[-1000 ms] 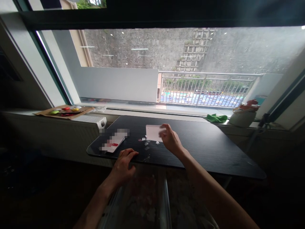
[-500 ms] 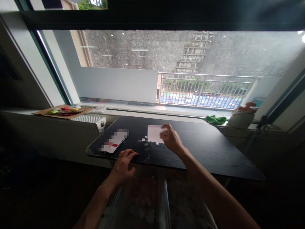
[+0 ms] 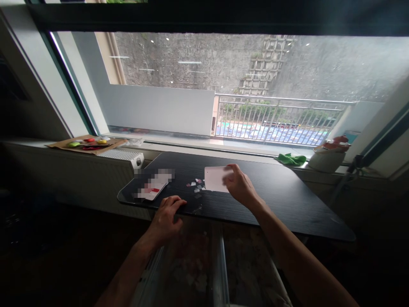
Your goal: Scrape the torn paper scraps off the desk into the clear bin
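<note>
My right hand (image 3: 237, 183) grips the right end of a flat, pale pink card (image 3: 214, 179), its fingertips blurred. The card is low over the black table, and I cannot tell whether it touches the top. Small white and grey scraps (image 3: 195, 186) lie scattered just left of the card. My left hand (image 3: 168, 213) rests at the table's front edge with its fingers apart and nothing in it. Beyond it, to the left, lies a pale flat stack of cards or a booklet (image 3: 155, 187) with a red patch, partly blurred out.
The black table (image 3: 281, 204) stands under a wide window. Below its front edge is a clear-sided container (image 3: 220, 264) with pale bits inside. A cardboard sheet with coloured items (image 3: 57, 146), a green cloth (image 3: 291, 159) and a pale bag (image 3: 327, 160) sit along the sill.
My right hand has moved the card slightly to the right, and more scraps show at its left edge. The camera view has shifted a little. My left hand stays at the table edge.
</note>
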Action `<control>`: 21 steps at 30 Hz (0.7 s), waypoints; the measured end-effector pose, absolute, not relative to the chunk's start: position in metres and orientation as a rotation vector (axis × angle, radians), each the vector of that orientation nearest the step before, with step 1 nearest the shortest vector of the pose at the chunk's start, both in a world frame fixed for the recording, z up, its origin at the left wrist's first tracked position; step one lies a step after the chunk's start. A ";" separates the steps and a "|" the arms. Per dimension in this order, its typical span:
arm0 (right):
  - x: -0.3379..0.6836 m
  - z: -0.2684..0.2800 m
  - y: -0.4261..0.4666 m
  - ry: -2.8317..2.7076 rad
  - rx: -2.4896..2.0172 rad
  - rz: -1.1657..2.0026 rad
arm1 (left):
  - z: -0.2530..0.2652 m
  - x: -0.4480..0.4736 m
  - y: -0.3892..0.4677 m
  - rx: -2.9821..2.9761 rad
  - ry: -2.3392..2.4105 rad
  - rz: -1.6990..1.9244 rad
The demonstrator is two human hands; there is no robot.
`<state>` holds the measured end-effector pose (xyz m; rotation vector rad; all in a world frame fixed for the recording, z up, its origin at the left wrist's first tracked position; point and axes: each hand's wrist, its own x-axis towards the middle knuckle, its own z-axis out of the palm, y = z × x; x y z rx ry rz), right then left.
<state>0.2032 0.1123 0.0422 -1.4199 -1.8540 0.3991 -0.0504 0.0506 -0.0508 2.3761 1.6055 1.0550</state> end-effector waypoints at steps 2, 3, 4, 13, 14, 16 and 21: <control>0.203 0.042 0.111 -1.856 -1.394 0.403 | -0.052 -0.051 0.051 2.373 1.611 1.061; 0.203 0.041 0.111 -1.861 -1.384 0.408 | -0.052 -0.051 0.051 2.373 1.611 1.064; 0.202 0.041 0.111 -1.867 -1.381 0.412 | -0.053 -0.051 0.051 2.375 1.608 1.065; 0.235 0.041 0.101 -1.820 -1.438 0.309 | -0.050 -0.050 0.050 2.408 1.593 1.063; 0.237 0.042 0.101 -1.807 -1.428 0.311 | -0.050 -0.051 0.050 2.408 1.595 1.064; 0.235 0.042 0.103 -1.790 -1.420 0.344 | -0.051 -0.051 0.051 2.405 1.598 1.059; 0.226 0.034 0.110 -1.807 -1.397 0.472 | -0.053 -0.054 0.052 2.403 1.586 1.057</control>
